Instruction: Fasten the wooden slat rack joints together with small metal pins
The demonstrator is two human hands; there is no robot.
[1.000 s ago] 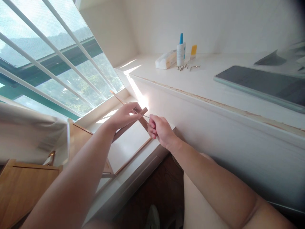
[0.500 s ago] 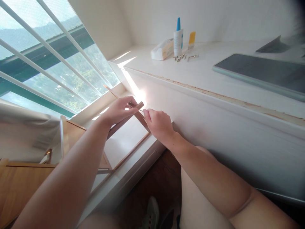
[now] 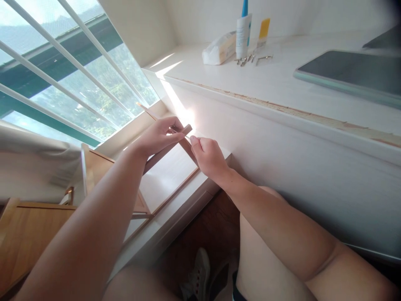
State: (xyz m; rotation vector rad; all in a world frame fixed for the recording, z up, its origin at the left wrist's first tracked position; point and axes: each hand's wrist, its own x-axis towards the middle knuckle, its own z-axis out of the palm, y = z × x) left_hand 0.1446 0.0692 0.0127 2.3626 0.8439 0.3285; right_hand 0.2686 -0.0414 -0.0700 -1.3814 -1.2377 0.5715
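My left hand (image 3: 163, 136) is closed around the corner of a brown wooden frame (image 3: 159, 158), near where two of its rails meet. One rail end pokes out past the thumb. My right hand (image 3: 209, 156) is a fist around a tool whose grip is hidden; only a thin metal shaft (image 3: 188, 137) shows, running from the fist to the corner by my left thumb. A pale panel (image 3: 166, 175) lies below the rails. Behind my left hand a thin wooden strip (image 3: 145, 109) slants up toward the window.
A white shelf (image 3: 213, 75) with a chipped edge carries a soft white packet (image 3: 219, 49), a white bottle (image 3: 243, 37) with a blue nozzle, a yellow-topped item (image 3: 263, 31), several small metal fasteners (image 3: 244, 60) and a dark-screened device (image 3: 351, 75). Wooden furniture (image 3: 34, 234) stands lower left, beside a barred window (image 3: 78, 67).
The camera view has shifted slightly, so the shelf items sit higher and farther right. Both hands keep their places at the frame corner, with the metal shaft still between them.
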